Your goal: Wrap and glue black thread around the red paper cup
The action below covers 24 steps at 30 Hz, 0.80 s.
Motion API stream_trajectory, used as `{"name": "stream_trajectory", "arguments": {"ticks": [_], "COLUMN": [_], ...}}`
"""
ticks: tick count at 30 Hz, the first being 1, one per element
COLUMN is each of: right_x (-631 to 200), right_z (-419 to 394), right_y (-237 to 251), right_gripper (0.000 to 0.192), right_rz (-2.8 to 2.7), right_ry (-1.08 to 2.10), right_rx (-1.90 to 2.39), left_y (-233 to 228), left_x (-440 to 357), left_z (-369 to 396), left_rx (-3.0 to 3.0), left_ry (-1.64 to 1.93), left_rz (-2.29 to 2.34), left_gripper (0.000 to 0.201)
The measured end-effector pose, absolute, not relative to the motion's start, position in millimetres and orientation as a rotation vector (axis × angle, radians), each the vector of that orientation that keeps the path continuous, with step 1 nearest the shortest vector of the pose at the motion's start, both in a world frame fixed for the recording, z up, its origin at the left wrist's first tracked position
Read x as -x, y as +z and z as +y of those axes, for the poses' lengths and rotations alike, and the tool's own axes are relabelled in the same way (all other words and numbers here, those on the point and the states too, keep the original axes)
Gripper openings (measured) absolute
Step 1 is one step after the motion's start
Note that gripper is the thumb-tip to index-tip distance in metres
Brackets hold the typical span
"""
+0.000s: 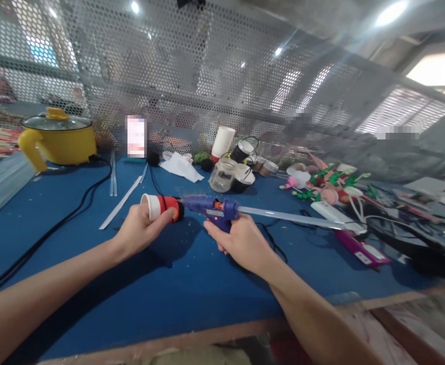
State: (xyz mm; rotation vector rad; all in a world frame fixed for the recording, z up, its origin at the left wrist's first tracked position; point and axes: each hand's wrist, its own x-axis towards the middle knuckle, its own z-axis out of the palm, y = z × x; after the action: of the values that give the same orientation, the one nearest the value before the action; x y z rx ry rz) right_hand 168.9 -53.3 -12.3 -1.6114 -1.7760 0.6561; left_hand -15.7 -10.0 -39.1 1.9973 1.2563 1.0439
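My left hand (141, 230) is closed around a paper cup (154, 207), white at its open end and red with a black band toward its base. The cup lies on its side in the air, its base facing right. In my right hand (245, 243) is a blue hot glue gun (211, 209), gripped by the handle, with a small red light glowing on it. A long clear glue stick (291, 215) sticks out of its back. The gun's nozzle meets the black base end of the cup; whether they touch, I cannot tell.
A yellow electric pot (61, 142) stands at the left beside clear glue sticks (2, 182). A lit phone (136, 137) leans at the back. Behind the gun are a clear jar (223, 175) and stacked white cups (223, 142). Craft flowers (325, 185) and a purple power strip (363, 249) lie right.
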Motion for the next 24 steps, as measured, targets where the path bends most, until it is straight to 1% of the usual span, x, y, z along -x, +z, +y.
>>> {"name": "stream_trajectory", "arguments": {"ticks": [3,7,10,15,19,24], "right_x": [-169.1,-169.9,-169.9,-167.7,-166.8,-175.3], "right_z": [-53.2,-53.2,-54.2,-56.8,-57.9,-55.3], "right_y": [-13.1,-16.0,-17.4,-17.1,-15.0,-10.6], "right_gripper": [0.022,0.023,0.021,0.017,0.018,0.016], "right_rz": [-1.787,-1.860,-1.878,-1.892,-1.861,-1.698], "right_ry": [0.637,0.534,0.480,0.492,0.584,0.880], "right_rx": [1.618,1.608,1.611,1.599,1.581,1.497], "left_y": [-37.3,-33.0,-33.3,-39.5,-38.0,-35.1], "left_x": [15.1,13.7,14.2,15.4,14.1,13.4], "left_z": [-9.4,-7.5,-4.8,1.5,2.7,1.4], "left_rx": [-1.920,-1.771,-1.622,-1.387,-1.204,-1.075], "left_ry": [1.054,1.096,1.100,1.140,1.145,1.134], "left_rz": [1.257,1.286,1.315,1.245,1.147,1.116], "left_gripper": [0.029,0.033,0.035,0.028,0.027,0.027]}}
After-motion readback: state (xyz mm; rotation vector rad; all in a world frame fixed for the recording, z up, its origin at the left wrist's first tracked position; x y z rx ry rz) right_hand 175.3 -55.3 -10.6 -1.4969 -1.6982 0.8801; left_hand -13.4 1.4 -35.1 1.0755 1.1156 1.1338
